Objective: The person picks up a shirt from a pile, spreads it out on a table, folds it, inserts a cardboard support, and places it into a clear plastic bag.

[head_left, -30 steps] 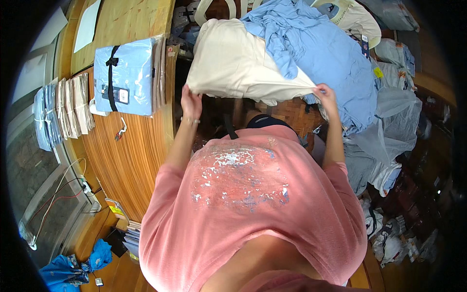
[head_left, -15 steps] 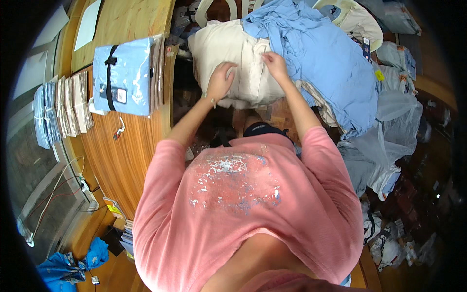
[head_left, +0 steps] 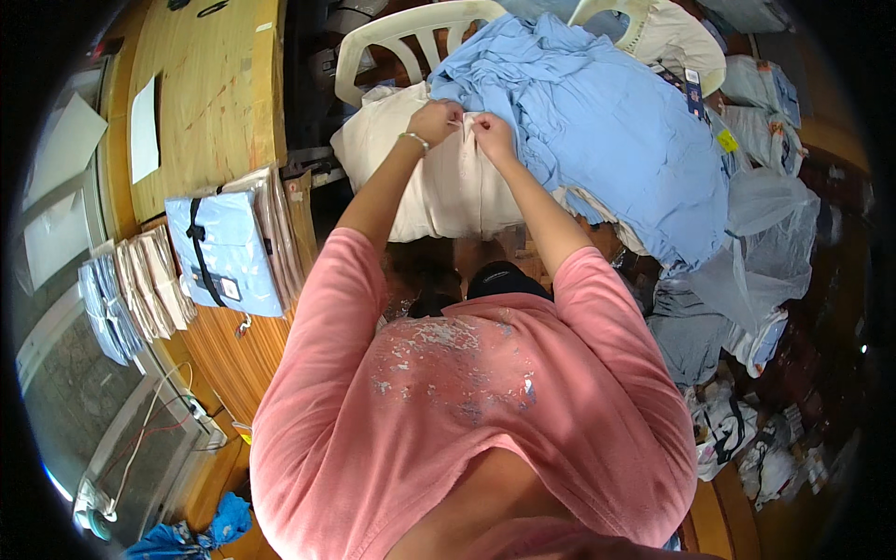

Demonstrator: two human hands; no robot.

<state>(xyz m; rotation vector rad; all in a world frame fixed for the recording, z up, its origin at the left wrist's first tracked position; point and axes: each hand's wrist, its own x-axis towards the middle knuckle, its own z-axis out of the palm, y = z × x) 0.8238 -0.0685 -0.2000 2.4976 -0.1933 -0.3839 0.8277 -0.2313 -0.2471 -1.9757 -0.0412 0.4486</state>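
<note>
The left hand (head_left: 436,122) and right hand (head_left: 494,137) — both pinching the creased cream cloth (head_left: 429,196) — are close together beside rumpled light-blue fabric (head_left: 616,131), near the back edge of the white plastic chair (head_left: 349,67).

Left forearm (head_left: 385,185) and right forearm (head_left: 547,211) were stretched out ahead of the chest (head_left: 485,481), slanting toward each other, left hand (head_left: 436,122) and right hand (head_left: 493,134) were just apart beyond the chest, fingers (head_left: 483,122) curled in a pinch.
</note>
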